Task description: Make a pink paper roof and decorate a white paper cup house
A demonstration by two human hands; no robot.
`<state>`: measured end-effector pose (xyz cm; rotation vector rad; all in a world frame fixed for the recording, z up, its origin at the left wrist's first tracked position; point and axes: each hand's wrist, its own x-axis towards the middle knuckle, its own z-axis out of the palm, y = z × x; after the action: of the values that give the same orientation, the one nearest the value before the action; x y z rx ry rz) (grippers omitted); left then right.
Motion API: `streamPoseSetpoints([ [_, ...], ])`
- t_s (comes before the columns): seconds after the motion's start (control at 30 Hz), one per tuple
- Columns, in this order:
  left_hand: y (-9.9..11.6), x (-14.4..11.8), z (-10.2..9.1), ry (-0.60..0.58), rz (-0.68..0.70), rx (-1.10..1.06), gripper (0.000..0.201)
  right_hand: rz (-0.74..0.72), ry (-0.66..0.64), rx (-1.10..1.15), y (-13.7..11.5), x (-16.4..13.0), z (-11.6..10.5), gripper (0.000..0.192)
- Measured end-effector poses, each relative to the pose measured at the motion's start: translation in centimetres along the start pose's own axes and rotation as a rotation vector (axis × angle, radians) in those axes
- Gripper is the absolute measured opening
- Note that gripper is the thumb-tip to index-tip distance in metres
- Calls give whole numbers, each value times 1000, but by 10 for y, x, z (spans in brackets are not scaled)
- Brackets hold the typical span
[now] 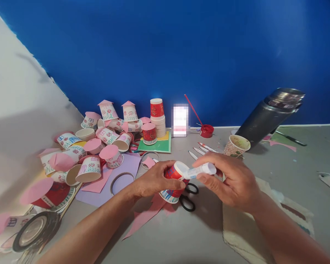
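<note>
Both forearms of mine reach in from the bottom edge over the grey tabletop. With my left hand I clasp a red paper cup between thumb and fingers, tilted, white base up and wide rim down, just over the black scissors. My right hand pinches a white glue stick, its end at the cup's base; whether they touch, I cannot tell. Pink paper scraps lie below, and pink-topped cups crowd to my left.
</note>
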<state>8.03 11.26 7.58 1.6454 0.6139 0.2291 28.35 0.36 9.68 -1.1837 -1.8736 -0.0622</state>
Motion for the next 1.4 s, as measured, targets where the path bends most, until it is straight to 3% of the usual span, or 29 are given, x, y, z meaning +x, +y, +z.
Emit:
streamPoseSetpoints([
  [0.13,5,-4,6,28,-47,169,29,-77,-26,28,2,-3,6,16],
  [0.3,11,-9,14,10,-109,292,26,-48,-30,-3,5,-4,10,16],
  [0.47,15,-12,16,-20,-76,266,33,101,-8,-90,11,0,10,23],
  [0.67,12,-7,9,42,51,137,39,354,90,-20,14,3,8,23],
  [0.87,7,-3,4,123,127,45,35,440,120,61,8,3,3,25],
  [1.07,12,-4,9,206,59,189,25,339,130,52,-4,1,5,21],
  [1.23,12,-10,12,122,-85,261,27,116,104,4,-6,-5,10,17],
  [1.4,8,-15,13,83,-123,334,29,-51,9,-23,-6,-7,13,21],
])
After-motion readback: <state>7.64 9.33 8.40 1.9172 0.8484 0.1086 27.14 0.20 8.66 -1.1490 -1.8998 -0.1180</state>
